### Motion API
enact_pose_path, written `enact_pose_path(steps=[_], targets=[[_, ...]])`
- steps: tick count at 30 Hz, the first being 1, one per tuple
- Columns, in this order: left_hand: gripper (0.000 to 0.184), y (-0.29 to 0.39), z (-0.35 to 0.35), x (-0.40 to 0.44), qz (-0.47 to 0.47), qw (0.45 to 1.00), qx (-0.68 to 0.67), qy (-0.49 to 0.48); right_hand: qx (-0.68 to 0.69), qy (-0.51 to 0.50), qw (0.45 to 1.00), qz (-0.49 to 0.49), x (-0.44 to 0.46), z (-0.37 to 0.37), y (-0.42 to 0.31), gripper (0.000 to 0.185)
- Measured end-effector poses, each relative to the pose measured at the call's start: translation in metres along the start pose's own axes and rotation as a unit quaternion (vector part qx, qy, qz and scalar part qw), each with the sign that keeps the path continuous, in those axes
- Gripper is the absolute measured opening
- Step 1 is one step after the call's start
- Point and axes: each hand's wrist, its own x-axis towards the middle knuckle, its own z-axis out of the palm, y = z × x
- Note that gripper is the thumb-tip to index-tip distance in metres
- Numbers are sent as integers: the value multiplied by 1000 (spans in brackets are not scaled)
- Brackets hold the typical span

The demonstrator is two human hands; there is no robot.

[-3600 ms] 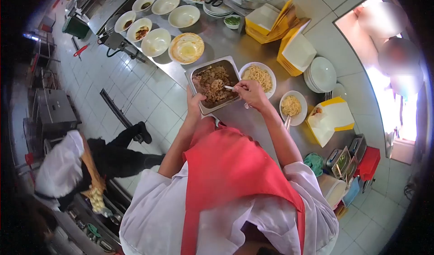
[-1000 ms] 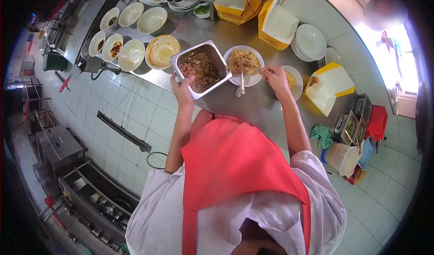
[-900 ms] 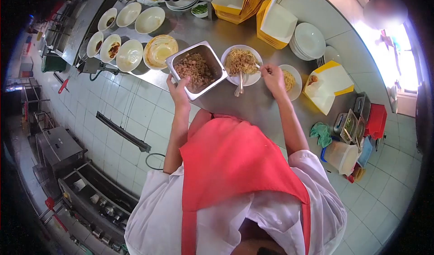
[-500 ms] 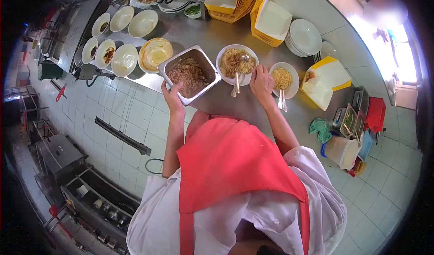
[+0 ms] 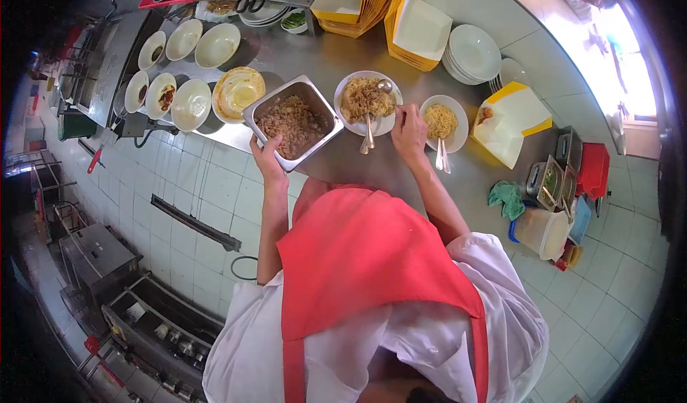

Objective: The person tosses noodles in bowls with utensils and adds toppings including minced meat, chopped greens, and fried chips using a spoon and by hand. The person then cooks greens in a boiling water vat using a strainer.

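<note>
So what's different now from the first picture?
The right hand has moved the spoon rightward, out of the pan and over the nearest bowl, whose noodles now have meat on top. The left hand still holds the pan, and the other noodles stay plain.

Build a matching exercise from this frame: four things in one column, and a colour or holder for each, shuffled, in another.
Things:
1 Metal food pan
2 Apron
3 Spoon over the meat-topped noodles
4 Crumpled cloth

Match:
A green
B in the right hand
C in the left hand
D red

Pairs: 1-C, 2-D, 3-B, 4-A
</note>
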Motion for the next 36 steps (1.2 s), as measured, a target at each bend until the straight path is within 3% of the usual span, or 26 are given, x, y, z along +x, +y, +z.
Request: enact_pose_path(steps=[4,6,7,9,10,12,14,18,21,25,29,31,36], targets=[[71,2,3,-1,7,1000,-6,-9,75,1,995,63,5,-4,-1,16],[73,-1,3,0,32,998,-8,-60,144,-70,974,157,10,-35,-33,18],[77,1,10,-3,46,996,-2,-78,147,-72,974,159,13,-48,-51,18],[79,-1,22,-8,43,994,19,-102,207,-112,971,38,14,-67,-85,17],[81,-4,30,-8,41,990,35,-128,207,-107,972,42,13,-66,-89,17],[84,-9,47,-11,67,983,50,-166,47,-132,980,-140,12,-65,-97,13],[87,-16,68,-22,86,973,53,-210,20,-136,982,-132,8,-63,-103,10],[86,-28,99,-37,29,965,27,-258,108,-119,981,-109,2,-58,-94,7],[81,-30,112,-43,14,959,69,-274,140,-176,974,17,8,-73,-76,12],[77,-50,123,-37,-42,957,91,-273,174,-227,952,111,13,-90,-48,17],[76,-54,135,-34,-33,954,69,-291,158,-204,950,176,13,-114,-20,17],[75,-57,137,-27,-36,953,82,-290,212,-191,930,233,12,-129,-5,18],[75,-49,143,-23,-49,956,93,-274,272,-100,922,257,0,-152,46,18]])
